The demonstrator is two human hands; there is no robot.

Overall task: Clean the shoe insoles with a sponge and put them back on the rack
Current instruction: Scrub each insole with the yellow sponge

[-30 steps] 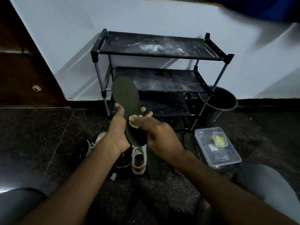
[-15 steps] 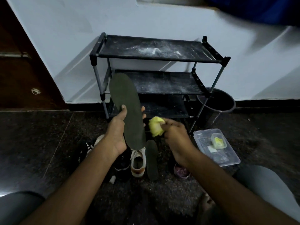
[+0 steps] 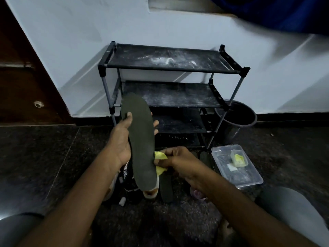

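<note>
My left hand (image 3: 121,139) grips a dark green insole (image 3: 140,139) by its edges and holds it upright in front of the black shoe rack (image 3: 170,68). My right hand (image 3: 179,161) pinches a yellow sponge (image 3: 160,155) against the insole's lower right edge. A second dark insole (image 3: 166,188) lies on the floor below. The rack's shelves are dusty and bare.
Shoes (image 3: 151,191) sit on the dark mat under my hands, among them a white one and a black one. A clear plastic box (image 3: 236,164) with a yellow item lies on the floor at right. A black bucket (image 3: 236,118) stands beside the rack. My knees frame the bottom corners.
My right hand lifted the sponge off the insole, swung right, then came back down to the insole's lower right edge. The insole stays upright in my left hand.
</note>
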